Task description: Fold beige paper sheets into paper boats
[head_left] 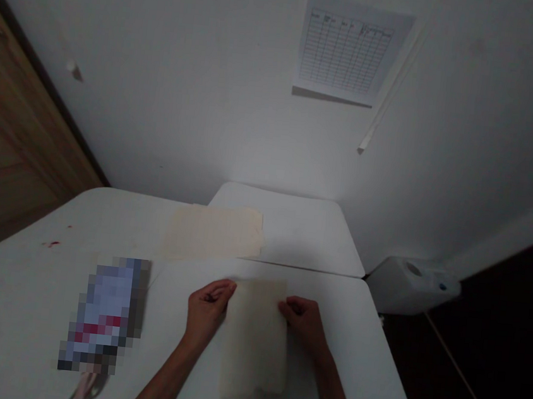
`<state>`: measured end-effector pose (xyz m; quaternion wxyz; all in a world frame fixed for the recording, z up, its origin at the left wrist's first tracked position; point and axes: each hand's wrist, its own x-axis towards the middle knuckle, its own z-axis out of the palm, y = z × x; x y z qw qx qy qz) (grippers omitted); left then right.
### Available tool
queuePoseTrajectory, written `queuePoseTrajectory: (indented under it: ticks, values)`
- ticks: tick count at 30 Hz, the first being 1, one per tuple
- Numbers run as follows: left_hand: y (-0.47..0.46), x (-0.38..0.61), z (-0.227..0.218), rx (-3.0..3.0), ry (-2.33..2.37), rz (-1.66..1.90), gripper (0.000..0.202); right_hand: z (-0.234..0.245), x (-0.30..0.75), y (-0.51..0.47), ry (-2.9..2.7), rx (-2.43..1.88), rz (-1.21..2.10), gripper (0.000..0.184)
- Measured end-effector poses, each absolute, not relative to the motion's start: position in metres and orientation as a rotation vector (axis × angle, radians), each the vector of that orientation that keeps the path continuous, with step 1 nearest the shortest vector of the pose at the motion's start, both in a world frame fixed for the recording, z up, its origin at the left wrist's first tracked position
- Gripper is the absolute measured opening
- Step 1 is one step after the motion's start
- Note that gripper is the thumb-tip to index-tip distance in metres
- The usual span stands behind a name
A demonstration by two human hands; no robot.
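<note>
A thin beige rectangular sheet point(257, 341), cloth or paper, hangs or lies between my two hands over the white table; which of the two I cannot tell. Its lower edge is uneven. My left hand point(210, 305) pinches the upper left corner between thumb and fingers. On the opposite side my right hand point(300, 317) grips the right edge near the top. Farther back, a wider beige sheet point(215, 233) of similar look lies flat on the table, apart from both hands.
Left on the white table point(166, 341) lies a blurred-out blue and white item point(105, 306) with a pinkish strap point(85, 387). A white plastic container point(412, 285) stands on the dark floor at right. A printed chart point(346, 49) hangs on the wall; a wooden door point(24, 104) is at left.
</note>
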<state>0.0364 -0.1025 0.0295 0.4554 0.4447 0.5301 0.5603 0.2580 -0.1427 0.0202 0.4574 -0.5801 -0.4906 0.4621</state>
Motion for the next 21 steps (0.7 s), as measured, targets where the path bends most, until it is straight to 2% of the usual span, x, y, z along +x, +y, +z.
queuePoseTrajectory:
  ticks: [13, 21]
  values:
    - [-0.1017, 0.0368, 0.0300, 1.091, 1.279, 1.361, 0.037, 0.0266, 0.2565, -0.1440, -1.240, -1.490, 1.003, 0.032]
    - [-0.1020, 0.0395, 0.0247, 1.118, 1.211, 1.201, 0.042, 0.0233, 0.2604, -0.1416, -1.142, -1.465, 0.992, 0.036]
